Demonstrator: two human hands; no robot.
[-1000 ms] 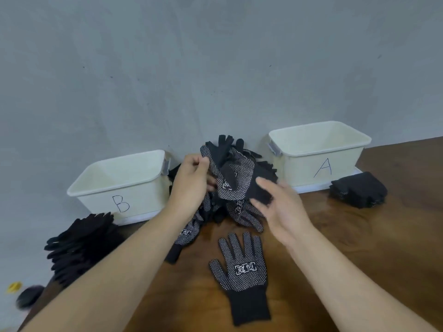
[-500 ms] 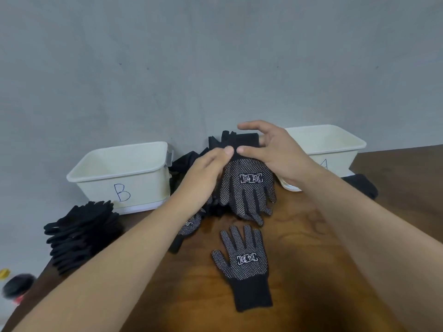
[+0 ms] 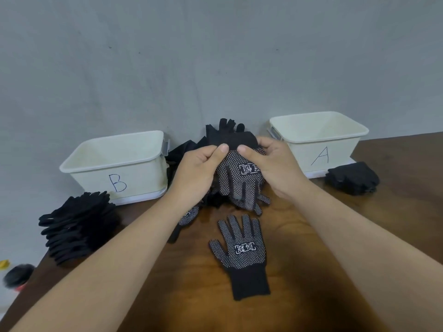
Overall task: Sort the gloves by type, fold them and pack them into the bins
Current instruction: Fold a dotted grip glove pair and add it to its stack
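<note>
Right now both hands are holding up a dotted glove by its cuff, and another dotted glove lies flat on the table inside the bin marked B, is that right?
Not quite. The head view shows the flat glove lying on the bare table, nearer the person than bin B, not inside it. The left hand and right hand do hold a dotted glove by its cuff.

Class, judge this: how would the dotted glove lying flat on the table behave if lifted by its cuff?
The dotted glove is probably floppy: the held glove droops, fingers down. Likely light, being thin knit. Its dots probably resist slipping.

A plain sorting station: a brown wooden table (image 3: 359,236) set against a bare grey wall (image 3: 215,56), with cream bins hand-lettered "B" (image 3: 134,173) and "A" (image 3: 335,149).
</note>
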